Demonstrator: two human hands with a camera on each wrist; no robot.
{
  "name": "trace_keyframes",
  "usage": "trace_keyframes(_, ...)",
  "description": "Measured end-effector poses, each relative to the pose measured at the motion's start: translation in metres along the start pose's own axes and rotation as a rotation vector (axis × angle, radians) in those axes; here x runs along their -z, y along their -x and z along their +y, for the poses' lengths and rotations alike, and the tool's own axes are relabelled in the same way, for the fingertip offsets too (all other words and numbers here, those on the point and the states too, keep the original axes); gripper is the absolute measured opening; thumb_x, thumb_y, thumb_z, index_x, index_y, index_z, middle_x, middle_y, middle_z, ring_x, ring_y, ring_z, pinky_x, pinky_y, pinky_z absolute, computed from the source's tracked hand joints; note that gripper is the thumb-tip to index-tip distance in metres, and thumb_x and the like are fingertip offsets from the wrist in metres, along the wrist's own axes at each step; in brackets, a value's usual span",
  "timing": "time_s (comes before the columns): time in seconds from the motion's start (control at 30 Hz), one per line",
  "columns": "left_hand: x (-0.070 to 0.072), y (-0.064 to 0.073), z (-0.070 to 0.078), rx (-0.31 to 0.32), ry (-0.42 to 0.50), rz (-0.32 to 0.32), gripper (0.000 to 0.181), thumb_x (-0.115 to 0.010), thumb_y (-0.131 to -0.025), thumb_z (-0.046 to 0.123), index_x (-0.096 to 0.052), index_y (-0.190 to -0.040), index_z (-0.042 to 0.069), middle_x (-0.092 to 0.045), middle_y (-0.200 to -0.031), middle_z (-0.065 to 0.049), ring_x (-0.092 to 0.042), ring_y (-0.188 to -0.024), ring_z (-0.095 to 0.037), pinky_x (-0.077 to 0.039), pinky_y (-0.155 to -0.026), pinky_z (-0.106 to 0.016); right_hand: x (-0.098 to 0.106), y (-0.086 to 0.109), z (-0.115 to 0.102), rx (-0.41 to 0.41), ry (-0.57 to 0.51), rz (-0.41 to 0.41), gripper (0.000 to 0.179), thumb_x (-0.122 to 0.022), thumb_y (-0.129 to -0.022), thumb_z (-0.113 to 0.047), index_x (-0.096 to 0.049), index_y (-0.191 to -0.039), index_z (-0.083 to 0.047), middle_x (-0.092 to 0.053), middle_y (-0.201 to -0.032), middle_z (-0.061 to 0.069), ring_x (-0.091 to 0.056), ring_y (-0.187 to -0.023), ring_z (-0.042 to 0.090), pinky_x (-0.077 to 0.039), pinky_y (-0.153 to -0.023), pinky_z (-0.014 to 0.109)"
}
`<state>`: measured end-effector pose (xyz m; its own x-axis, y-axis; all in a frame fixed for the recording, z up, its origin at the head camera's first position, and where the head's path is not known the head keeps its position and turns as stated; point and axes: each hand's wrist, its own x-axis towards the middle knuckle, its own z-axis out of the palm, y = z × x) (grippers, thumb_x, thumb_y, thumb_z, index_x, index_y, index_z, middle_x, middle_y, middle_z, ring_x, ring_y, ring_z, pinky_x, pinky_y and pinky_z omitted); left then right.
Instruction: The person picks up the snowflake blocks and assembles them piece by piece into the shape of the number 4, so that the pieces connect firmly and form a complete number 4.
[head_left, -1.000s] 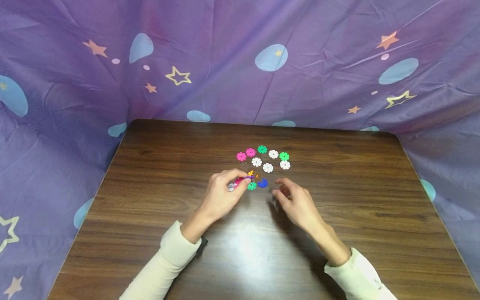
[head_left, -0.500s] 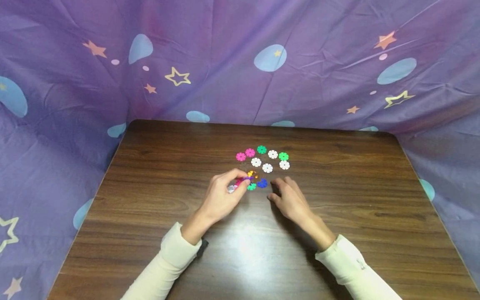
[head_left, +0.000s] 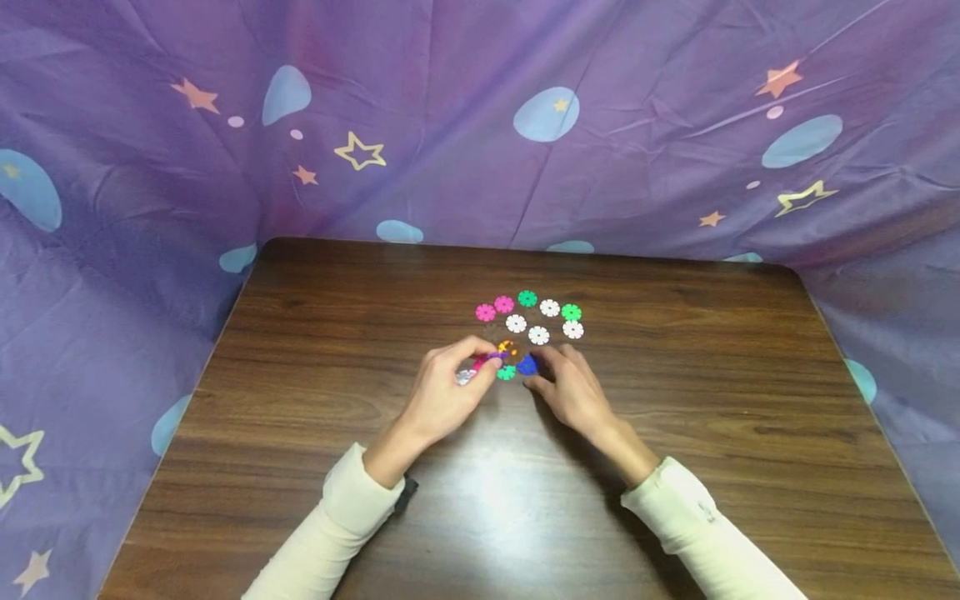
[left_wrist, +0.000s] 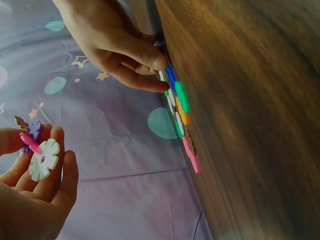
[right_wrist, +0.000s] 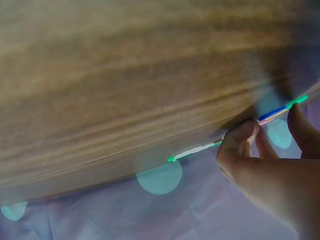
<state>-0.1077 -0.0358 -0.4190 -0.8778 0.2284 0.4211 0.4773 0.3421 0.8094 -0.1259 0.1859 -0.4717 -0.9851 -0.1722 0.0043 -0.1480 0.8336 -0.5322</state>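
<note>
My left hand (head_left: 442, 392) pinches a small cluster of interlocked notched plastic discs above the table. In the left wrist view the cluster shows a white disc (left_wrist: 37, 169), a pink disc (left_wrist: 30, 143) edge-on, a purple disc (left_wrist: 35, 131) and a brown piece (left_wrist: 20, 121). My right hand (head_left: 581, 392) is low over the table, thumb and fingers spread at a blue disc (head_left: 528, 364). Whether they touch it cannot be made out. A green disc (head_left: 506, 372) lies just left of the blue one, with an orange disc (head_left: 504, 347) behind, partly hidden by the left hand.
Further back on the wooden table (head_left: 337, 333) lie several loose discs: pink (head_left: 485, 312), dark green (head_left: 527, 298), light green (head_left: 572, 312) and white (head_left: 538, 335). A purple patterned cloth (head_left: 450, 167) hangs around the table's back and sides.
My right hand has come left and down to the blue disc, its thumb and fingers now either side of it. My left hand stays almost in place with the disc cluster.
</note>
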Motion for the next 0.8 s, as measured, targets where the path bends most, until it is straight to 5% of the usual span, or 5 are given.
trace_keyframes(0.3, -0.002, -0.001, 0.001, 0.015, 0.023, -0.006, 0.008, -0.072, -0.092, 0.008, -0.074, -0.099, 0.005, -0.079, -0.096, -0.009, -0.075, -0.090, -0.023, -0.062, -0.086, -0.045, -0.002, -0.007, -0.001, -0.030, -0.076, -0.010, 0.036, -0.080, -0.089, -0.017, -0.069, -0.121, -0.006, -0.065, -0.109, 0.015, -0.060, -0.104, 0.033, -0.053, -0.095, 0.052)
trace_keyframes(0.6, -0.003, 0.000, 0.001, 0.015, 0.022, -0.002, 0.008, -0.073, -0.092, 0.009, -0.074, -0.099, 0.006, -0.079, -0.096, -0.009, -0.075, -0.091, -0.022, -0.062, -0.086, -0.040, 0.006, -0.007, -0.001, -0.134, -0.224, -0.058, 0.022, -0.075, -0.092, -0.010, -0.059, -0.106, -0.005, -0.068, -0.083, 0.008, -0.061, -0.077, 0.020, -0.050, -0.073, 0.034)
trace_keyframes(0.8, -0.004, 0.000, -0.001, 0.014, 0.020, 0.001, 0.007, -0.072, -0.092, 0.009, -0.073, -0.098, 0.005, -0.078, -0.095, -0.009, -0.075, -0.091, -0.023, -0.061, -0.086, -0.045, 0.021, -0.002, -0.007, -0.218, -0.572, -0.123, 0.023, -0.064, -0.099, -0.006, -0.050, -0.115, 0.005, -0.069, -0.079, 0.007, -0.062, -0.071, 0.011, -0.055, -0.067, 0.024)
